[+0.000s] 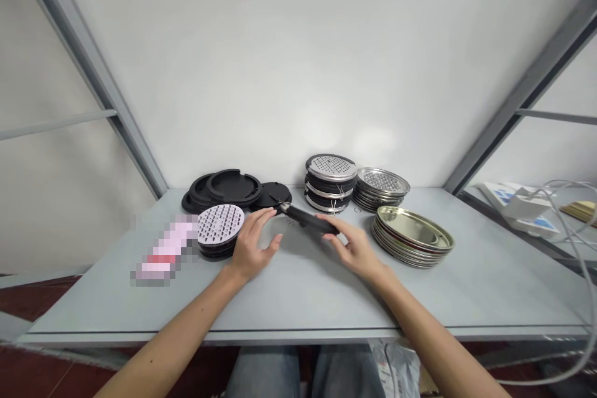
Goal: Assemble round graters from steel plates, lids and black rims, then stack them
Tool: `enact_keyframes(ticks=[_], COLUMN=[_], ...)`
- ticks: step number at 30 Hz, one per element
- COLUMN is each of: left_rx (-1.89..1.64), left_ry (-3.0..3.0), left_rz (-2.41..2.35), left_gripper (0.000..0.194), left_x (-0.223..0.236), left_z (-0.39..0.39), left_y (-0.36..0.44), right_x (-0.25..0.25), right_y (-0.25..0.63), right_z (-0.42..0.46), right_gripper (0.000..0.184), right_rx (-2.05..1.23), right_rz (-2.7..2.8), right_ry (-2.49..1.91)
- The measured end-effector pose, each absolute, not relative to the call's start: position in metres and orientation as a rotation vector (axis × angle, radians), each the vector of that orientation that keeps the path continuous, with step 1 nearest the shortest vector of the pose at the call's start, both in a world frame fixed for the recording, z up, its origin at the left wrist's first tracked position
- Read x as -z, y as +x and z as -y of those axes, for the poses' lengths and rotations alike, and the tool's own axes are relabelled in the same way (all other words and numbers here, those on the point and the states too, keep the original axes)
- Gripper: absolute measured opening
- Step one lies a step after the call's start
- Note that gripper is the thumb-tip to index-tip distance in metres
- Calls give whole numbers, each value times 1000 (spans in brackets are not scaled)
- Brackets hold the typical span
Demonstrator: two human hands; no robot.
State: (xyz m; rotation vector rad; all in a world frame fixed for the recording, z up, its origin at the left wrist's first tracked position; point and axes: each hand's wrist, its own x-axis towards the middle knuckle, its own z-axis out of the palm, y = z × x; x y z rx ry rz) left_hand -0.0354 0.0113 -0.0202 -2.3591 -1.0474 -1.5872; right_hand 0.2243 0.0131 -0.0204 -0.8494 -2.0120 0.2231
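Note:
My right hand point(355, 247) grips a black hand tool point(305, 217) with a thin metal tip pointing left and away. My left hand point(254, 242) hovers just left of it over the grey table point(298, 298), fingers spread and holding nothing. Close to the left hand lies a white perforated disc on a black ring point(219, 227). Beyond the hands stands a stack of black rings with perforated metal tops point(330, 181).
Black round lids point(228, 189) lie at the back left. A pile of perforated metal discs point(382, 185) and a pile of gold-tinted metal plates point(413, 235) sit to the right. A pink blurred item point(165, 249) lies at left. Cables and papers point(536, 205) are far right.

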Motion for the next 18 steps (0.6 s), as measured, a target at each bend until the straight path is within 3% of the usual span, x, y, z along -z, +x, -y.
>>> enact_keyframes(ticks=[7,14,18], left_rx=[1622,1576,1537], left_ry=[-2376,-2487,-2516], left_rz=[1084,1103,1157], left_gripper=[31,23,21], left_x=[23,28,29], left_z=[-11,-14,-16], left_y=[-39,-39,-41], right_x=[-8,-96,-115], right_y=[240,239,235], right_z=[-28,-66,-104], right_gripper=[35,37,38], right_rx=[-120,151,194], right_rz=[1583,1881,2059], right_ry=[-889,-872,-854])
